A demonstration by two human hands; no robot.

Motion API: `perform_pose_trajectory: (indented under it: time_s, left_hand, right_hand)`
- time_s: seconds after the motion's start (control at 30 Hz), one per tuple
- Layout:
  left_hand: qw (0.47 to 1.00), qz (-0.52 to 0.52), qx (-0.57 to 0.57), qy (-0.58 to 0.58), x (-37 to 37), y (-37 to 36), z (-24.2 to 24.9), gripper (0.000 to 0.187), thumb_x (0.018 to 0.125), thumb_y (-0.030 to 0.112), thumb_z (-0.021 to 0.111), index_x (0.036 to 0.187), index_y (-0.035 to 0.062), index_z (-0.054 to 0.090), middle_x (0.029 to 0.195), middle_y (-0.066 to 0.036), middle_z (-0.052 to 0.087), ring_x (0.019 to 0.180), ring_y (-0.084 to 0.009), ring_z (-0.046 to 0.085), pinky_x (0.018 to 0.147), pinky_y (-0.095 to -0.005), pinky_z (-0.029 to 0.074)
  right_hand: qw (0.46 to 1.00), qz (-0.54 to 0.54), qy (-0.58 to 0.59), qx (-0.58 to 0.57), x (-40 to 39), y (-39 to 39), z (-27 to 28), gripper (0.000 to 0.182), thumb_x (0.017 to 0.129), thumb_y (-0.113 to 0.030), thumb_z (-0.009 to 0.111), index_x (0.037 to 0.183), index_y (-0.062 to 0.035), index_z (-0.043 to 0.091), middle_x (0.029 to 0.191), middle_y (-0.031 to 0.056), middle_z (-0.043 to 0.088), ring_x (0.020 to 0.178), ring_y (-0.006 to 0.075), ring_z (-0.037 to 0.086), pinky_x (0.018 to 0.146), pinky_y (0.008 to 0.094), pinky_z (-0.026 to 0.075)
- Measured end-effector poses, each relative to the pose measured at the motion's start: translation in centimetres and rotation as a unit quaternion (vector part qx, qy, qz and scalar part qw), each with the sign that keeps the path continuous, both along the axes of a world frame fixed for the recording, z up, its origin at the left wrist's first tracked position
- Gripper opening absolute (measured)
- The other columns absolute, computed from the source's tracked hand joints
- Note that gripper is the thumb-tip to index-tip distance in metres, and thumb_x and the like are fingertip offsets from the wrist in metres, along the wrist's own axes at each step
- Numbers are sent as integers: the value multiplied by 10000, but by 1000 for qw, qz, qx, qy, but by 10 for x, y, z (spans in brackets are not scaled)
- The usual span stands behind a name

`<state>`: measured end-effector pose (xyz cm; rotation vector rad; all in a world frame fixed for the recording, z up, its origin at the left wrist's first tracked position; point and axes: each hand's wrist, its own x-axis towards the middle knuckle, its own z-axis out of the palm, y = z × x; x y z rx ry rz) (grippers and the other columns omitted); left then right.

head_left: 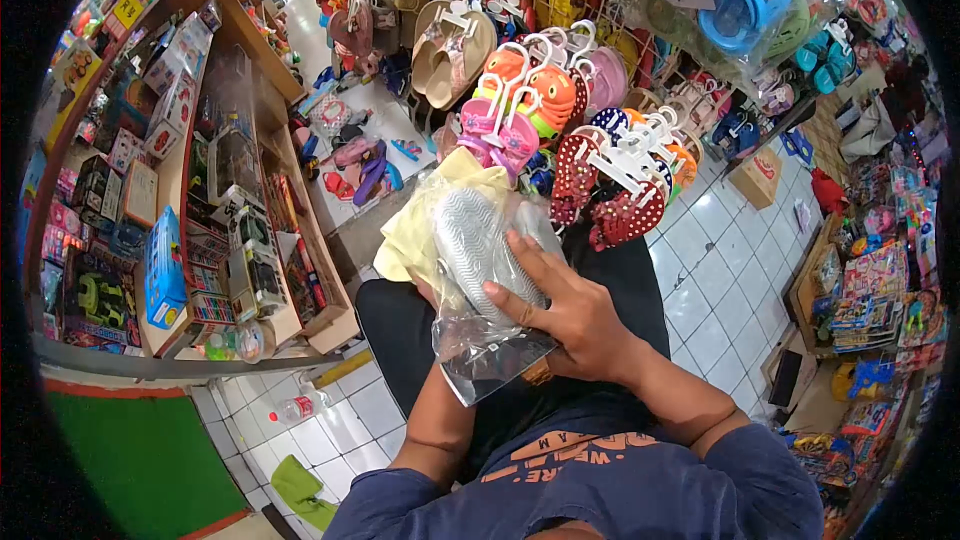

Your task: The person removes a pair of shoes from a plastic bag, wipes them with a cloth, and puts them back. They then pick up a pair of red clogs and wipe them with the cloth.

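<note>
A clear plastic bag (490, 350) lies over my lap, and inside it is a pair of grey shoes or sandals (470, 250) with zigzag-ribbed soles facing up. My right hand (560, 315) grips the bag from the right, thumb and fingers spread across its top. My left hand (426, 292) is under the bag's left side, supporting it; most of its fingers are hidden. Against the bag's far left edge rests a pale yellow cloth (420, 220). Just beyond hang red polka-dot sandals (610, 190) and pink sandals (500, 135) on white hangers.
A wire rack of children's sandals stands ahead, with bagged blue clogs (735, 0) at upper right. Toy shelves (185, 180) line the left. A bottle (295, 408) and green cloth (300, 490) lie on the tiled floor. A cardboard box (757, 178) stands right.
</note>
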<state>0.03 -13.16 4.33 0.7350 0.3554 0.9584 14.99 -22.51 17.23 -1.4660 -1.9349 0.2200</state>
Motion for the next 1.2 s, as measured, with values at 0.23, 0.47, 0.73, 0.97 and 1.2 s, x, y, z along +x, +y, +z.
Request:
perform_pose_trajectory:
  time_s: [0.23,0.47,0.73,0.97,1.2]
  left_hand:
    - [999,39,26,-3,23,33,28,674,978,525,427,1465,64,354,1406,-127,487,1299,-250,470,1078,-424,390]
    - [994,-9,-61,-95,20,44,45,629,1012,525,343,1459,83,364,1379,-101,523,1258,-262,512,1078,-424,389]
    - [826,-347,7,-443,40,77,-38,672,1013,584,323,1450,81,404,1369,-109,538,1212,-248,553,1024,-383,446]
    - [990,-39,50,128,25,43,12,788,992,630,334,1494,23,301,1410,-120,485,1275,-234,494,1052,-376,401]
    - [989,-42,52,130,27,45,21,742,1007,601,337,1465,17,360,1420,-127,474,1336,-231,418,1105,-361,295]
  right_hand:
    - [987,70,129,-63,5,-13,-13,818,631,8,648,1417,-186,526,1525,239,349,1326,408,465,1055,420,433]
    - [772,-128,612,-116,59,-32,-23,659,996,-563,410,1292,12,533,1158,144,647,1081,243,629,941,401,511]
    - [799,-192,570,-12,49,17,-32,573,1039,-482,372,1299,3,531,1213,118,624,1084,208,620,937,370,505]
    - [729,-186,647,-126,28,4,-1,537,1049,-444,401,1275,14,566,1225,103,614,1103,172,567,967,326,442]
    - [811,-326,475,-106,29,-8,32,474,1038,-395,470,1200,26,615,989,78,684,966,153,621,876,288,481]
